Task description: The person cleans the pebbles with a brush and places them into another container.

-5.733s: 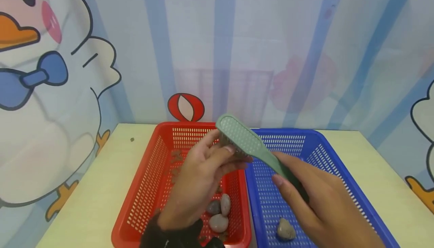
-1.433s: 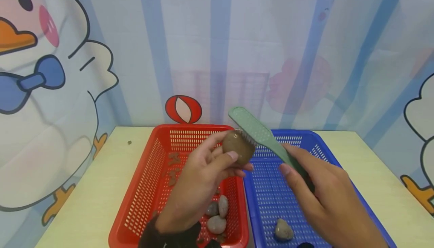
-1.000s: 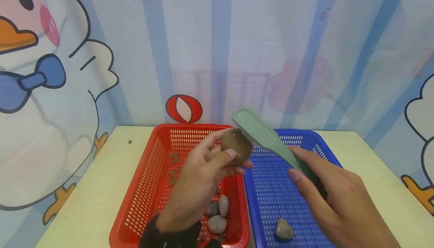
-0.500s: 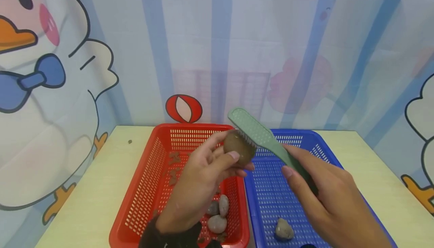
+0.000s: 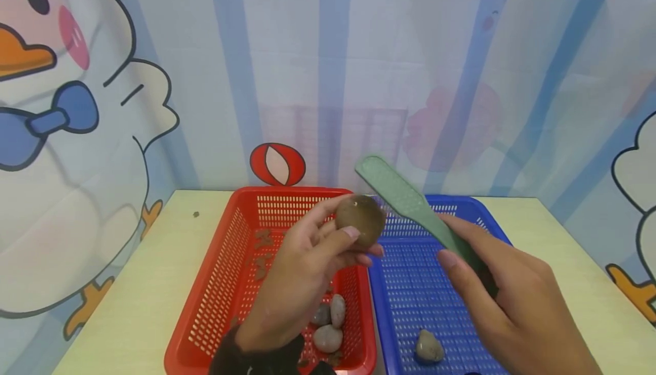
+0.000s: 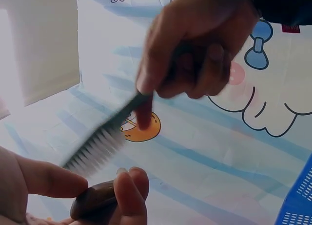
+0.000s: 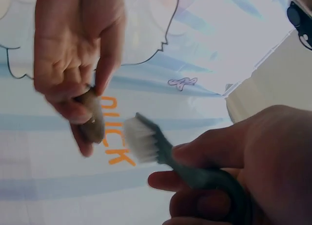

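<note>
A brown, smooth, wet-looking stone is held between the thumb and fingers of my left hand, above the seam between the two baskets. My right hand grips the handle of a green scrubbing brush. Its white bristles face the stone, with a small gap between them in the right wrist view. In the left wrist view the brush is tilted above the stone.
A red basket on the left holds several grey stones and brown crumbs. Beside it a blue basket holds one pale stone. Both stand on a pale table before a printed cloth.
The brush has gone back and forth against the stone's right edge and now stands slightly up and right, off it. The stone, hidden behind the brush earliest, now shows its broad face.
</note>
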Available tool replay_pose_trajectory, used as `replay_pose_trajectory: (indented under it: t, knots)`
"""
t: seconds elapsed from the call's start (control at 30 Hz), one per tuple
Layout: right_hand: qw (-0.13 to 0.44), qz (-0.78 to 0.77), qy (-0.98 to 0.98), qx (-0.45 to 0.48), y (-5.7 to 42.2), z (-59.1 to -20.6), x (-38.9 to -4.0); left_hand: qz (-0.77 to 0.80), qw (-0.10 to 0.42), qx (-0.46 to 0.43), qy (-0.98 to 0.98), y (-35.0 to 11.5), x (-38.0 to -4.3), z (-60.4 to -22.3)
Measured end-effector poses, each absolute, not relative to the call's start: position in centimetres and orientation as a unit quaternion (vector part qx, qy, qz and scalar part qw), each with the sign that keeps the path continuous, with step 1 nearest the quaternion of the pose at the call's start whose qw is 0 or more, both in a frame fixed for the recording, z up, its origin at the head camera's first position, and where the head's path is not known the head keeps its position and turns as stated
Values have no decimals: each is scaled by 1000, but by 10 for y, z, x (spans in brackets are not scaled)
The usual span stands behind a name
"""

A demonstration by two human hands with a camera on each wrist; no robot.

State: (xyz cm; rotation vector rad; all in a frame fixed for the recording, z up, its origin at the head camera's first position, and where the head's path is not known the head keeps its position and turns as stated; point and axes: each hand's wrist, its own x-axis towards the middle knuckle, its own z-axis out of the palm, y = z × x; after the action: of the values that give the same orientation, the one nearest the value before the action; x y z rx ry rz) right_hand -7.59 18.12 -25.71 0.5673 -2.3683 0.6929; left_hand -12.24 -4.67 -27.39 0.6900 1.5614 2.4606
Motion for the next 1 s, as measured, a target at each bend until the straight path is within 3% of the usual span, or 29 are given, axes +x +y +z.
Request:
replay_pose_trajectory:
  t: [0.23, 0.5, 0.73, 1.0]
  knots:
    - [278, 287, -879, 261, 178, -257, -74, 820, 76, 228, 519, -47, -123, -274]
    - [312, 249, -891, 219, 179, -260, -89, 814, 74, 231, 529, -47, -121, -273]
    - [323, 265, -879, 228, 178, -257, -80, 825, 70, 233, 510, -46, -122, -274]
    - [283, 261, -895, 226, 174, -259, -84, 826, 73, 230, 509, -47, -122, -273]
